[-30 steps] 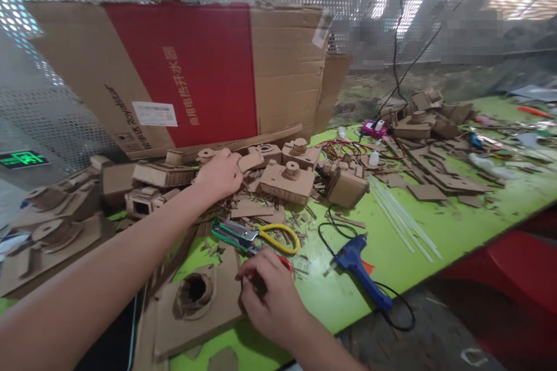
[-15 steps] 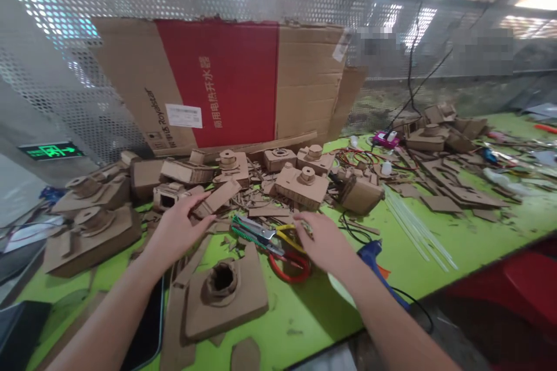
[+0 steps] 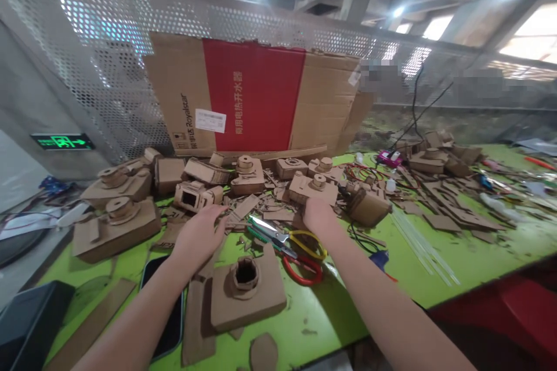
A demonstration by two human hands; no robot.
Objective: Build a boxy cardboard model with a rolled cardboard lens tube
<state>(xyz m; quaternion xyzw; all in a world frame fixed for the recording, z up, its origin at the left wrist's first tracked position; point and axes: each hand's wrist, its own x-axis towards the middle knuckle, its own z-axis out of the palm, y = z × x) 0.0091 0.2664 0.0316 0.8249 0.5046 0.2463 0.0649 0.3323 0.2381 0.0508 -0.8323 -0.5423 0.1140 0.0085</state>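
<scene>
My left hand (image 3: 201, 239) is beside a small cardboard strip (image 3: 244, 207), its fingers slightly apart and nothing seen in them. My right hand (image 3: 318, 219) reaches to the front of a cardboard camera model (image 3: 314, 186); its fingertips are hidden, so contact is unclear. Between the hands lie scissors with yellow handles (image 3: 308, 243) and a second pair with red handles (image 3: 303, 272). Nearer to me sits a larger cardboard body (image 3: 250, 304) with a raised round opening.
More cardboard models (image 3: 116, 229) stand at left and along the back, before a large red-and-brown carton sheet (image 3: 256, 93). A phone (image 3: 174, 324) lies under my left forearm. Clear glue sticks (image 3: 424, 246) and a blue glue gun (image 3: 380, 259) are at right.
The view has shifted, so the scene sits farther right. My right hand has moved forward from the yellow scissor handles to the camera model. My left hand is slightly farther from the cardboard strip.
</scene>
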